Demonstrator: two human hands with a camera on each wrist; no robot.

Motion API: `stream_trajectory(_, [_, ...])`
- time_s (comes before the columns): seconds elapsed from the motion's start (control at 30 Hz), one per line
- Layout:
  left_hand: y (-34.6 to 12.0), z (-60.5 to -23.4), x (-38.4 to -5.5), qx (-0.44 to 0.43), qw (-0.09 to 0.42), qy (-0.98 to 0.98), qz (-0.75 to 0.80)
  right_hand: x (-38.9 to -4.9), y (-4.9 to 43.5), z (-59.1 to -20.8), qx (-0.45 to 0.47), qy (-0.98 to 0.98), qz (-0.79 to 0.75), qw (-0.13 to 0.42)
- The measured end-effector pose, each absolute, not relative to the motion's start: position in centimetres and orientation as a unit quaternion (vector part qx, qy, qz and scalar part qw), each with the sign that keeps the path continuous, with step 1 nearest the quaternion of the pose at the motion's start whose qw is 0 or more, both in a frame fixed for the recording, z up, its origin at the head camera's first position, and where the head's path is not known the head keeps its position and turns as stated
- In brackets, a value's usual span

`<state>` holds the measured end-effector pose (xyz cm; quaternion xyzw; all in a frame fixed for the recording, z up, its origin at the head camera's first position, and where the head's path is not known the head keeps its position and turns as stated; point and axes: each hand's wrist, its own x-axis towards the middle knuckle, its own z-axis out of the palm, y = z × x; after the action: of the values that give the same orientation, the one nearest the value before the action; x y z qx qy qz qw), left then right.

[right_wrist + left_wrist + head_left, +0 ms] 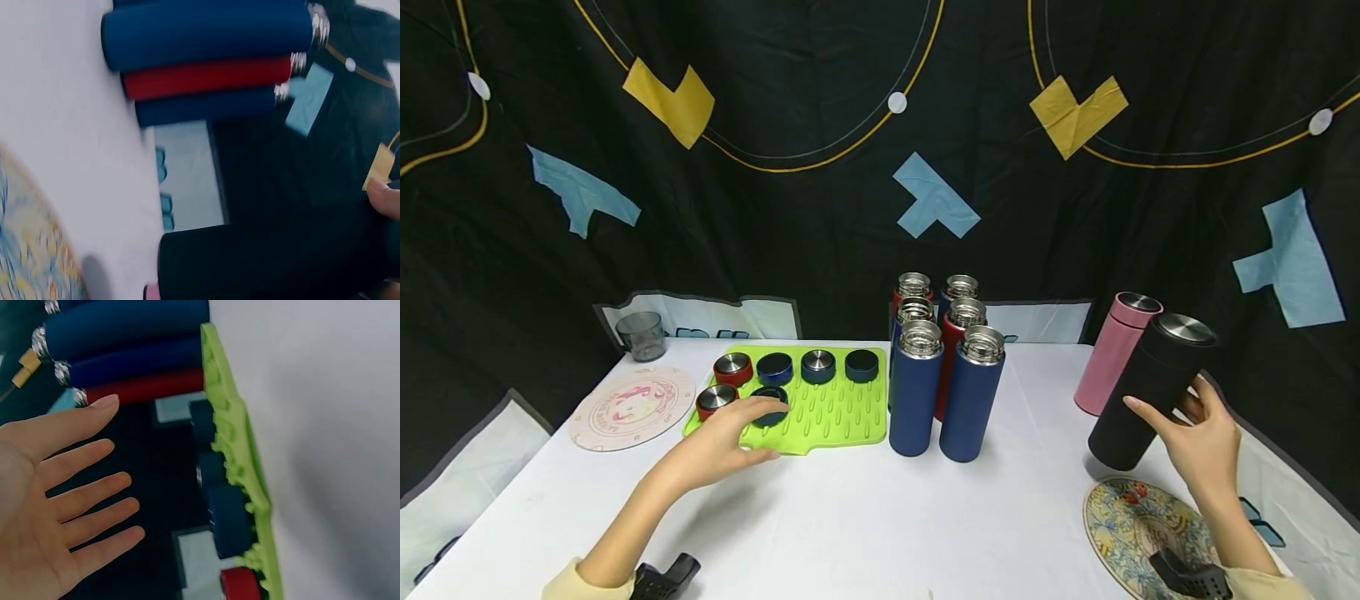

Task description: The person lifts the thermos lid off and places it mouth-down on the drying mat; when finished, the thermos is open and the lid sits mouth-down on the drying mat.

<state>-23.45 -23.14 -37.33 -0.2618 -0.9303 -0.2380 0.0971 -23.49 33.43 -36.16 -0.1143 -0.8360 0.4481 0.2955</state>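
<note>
My right hand (1206, 437) grips a black thermos bottle (1150, 392), thumb on one side and fingers on the other. The capped bottle stands nearly upright, its base close over the table beside a pink capped bottle (1116, 354). In the right wrist view, the thumb lies on the black bottle (269, 256). My left hand (722, 442) hovers at the front left of a green drying mat (842, 421), fingers spread and holding nothing, as the left wrist view shows. Its fingertips overlap a dark bottle lid (767, 414) in the head view.
Several lidless blue and red bottles (916, 400) stand in rows right of the mat. Other lids, such as a red one (716, 400), sit on the mat. A round pink-printed placemat (598, 417) and a grey cup (643, 337) lie left; a floral placemat (1120, 517) lies front right.
</note>
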Motion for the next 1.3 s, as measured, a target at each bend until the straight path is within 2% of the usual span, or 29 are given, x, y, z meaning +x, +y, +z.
stream_trajectory(0.47, [-19.3, -34.9, -22.1, -0.278, 0.156, -0.906, -0.280, -20.4, 28.1, -35.8, 0.039, -0.849, 0.435, 0.298])
stream_trajectory(0.63, [-18.4, -34.5, -22.0, -0.292, 0.168, -0.897, -0.287, -20.0, 26.1, -36.0, 0.077, -0.851, 0.437, 0.282])
stream_trajectory(1.3, [-14.4, -31.8, -22.4, -0.332, 0.205, -0.864, -0.319, -21.6, 17.7, -34.7, 0.234, -0.795, 0.502, 0.246])
